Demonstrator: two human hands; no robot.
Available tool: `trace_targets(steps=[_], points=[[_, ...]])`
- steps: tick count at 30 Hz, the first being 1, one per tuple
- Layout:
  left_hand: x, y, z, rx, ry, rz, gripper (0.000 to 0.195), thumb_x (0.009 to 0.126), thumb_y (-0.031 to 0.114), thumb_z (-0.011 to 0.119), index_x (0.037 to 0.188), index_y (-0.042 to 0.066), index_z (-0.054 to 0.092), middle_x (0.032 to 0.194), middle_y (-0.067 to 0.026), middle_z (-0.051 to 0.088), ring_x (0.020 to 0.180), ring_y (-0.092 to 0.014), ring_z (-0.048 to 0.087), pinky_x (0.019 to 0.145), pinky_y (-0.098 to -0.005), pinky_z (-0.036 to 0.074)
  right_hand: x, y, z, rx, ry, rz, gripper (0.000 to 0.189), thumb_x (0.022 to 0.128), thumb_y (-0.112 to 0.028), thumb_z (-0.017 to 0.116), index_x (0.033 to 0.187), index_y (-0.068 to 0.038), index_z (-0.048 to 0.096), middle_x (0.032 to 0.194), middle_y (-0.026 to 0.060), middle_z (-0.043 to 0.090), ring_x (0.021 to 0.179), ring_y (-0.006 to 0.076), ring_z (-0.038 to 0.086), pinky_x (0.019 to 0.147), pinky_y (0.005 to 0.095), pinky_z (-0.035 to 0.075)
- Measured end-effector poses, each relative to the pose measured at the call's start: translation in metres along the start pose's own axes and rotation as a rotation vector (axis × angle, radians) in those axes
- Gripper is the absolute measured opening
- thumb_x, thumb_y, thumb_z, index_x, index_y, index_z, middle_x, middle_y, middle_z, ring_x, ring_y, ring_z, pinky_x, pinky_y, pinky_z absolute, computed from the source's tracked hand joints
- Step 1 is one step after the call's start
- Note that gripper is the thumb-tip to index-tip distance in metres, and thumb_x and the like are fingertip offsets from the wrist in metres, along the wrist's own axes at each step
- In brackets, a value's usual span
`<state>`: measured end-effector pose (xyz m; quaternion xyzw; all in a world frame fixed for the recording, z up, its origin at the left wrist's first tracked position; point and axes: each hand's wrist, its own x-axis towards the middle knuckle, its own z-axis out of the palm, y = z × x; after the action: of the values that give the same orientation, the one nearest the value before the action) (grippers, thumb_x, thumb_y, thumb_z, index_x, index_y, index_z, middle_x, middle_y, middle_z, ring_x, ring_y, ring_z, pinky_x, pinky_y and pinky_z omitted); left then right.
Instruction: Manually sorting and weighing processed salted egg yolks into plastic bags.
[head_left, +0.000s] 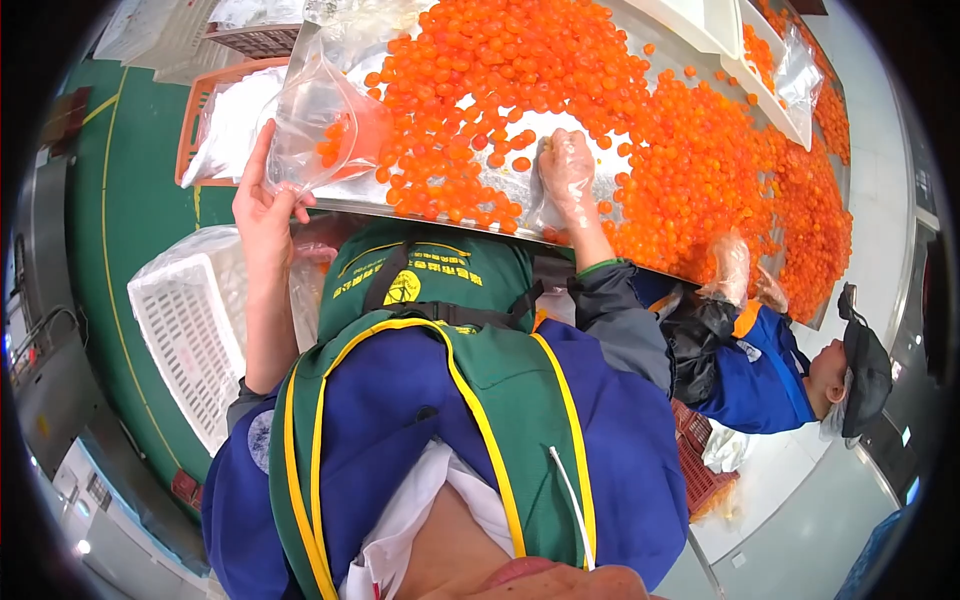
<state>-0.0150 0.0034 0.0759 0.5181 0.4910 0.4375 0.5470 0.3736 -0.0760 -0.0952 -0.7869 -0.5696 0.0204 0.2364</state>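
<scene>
My left hand (270, 187) is bare, at the near left edge of a metal table (352, 204). Its thumb and lower fingers pinch the rim of a clear plastic bag (300, 142), while the index finger points up along the bag. Inside the bag lie some orange balls and a reddish-orange part whose kind I cannot tell. Loose glossy orange balls (517, 52), perhaps salted egg yolks, cover much of the tabletop. My right hand (568, 169), in a clear plastic glove, is curled over the metal surface among them; what its fingers hold is hidden.
A co-worker (757, 367) stands at the table on the right, gloved hands near the balls. White trays (772, 90) lie at the far right. An orange crate (196, 112) is left of the table, and a bag-lined white basket (184, 322) stands below it.
</scene>
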Motion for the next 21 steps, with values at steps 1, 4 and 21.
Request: trace_targets(steps=[1,4,21], points=[[0.0,-0.001,-0.001,-0.005,-0.004,0.004,0.075,0.08,-0.012,0.048,0.153,-0.002,0.037,0.16,-0.0141,0.039,0.067,-0.01,0.066,0.051,-0.0173,0.048,0.002,0.005,0.0,0.056,0.006,0.011,0.009,0.086,-0.012,0.065,0.092,-0.005,0.066,0.088,0.0216,0.06,0.079,0.0422,0.063,0.071,0.0501,0.053],[-0.003,-0.001,-0.002,-0.015,0.001,-0.008,0.075,0.08,-0.012,0.047,0.154,-0.002,0.037,0.16,-0.0138,0.038,0.067,-0.01,0.066,0.051,-0.017,0.048,0.018,-0.006,-0.02,0.23,-0.125,0.098,0.011,0.087,-0.009,0.062,0.094,-0.003,0.066,0.087,0.0212,0.066,0.083,0.0373,0.065,0.072,0.0409,0.051],[-0.006,-0.002,-0.003,-0.017,0.027,-0.023,0.077,0.078,-0.012,0.047,0.153,-0.002,0.037,0.16,-0.0143,0.038,0.065,-0.009,0.062,0.051,-0.0177,0.048,0.014,-0.043,-0.064,1.498,-0.427,0.843,0.023,0.105,-0.015,0.052,0.106,0.005,0.063,0.088,0.0152,0.069,0.064,0.0114,0.06,0.048,0.0197,0.045]])
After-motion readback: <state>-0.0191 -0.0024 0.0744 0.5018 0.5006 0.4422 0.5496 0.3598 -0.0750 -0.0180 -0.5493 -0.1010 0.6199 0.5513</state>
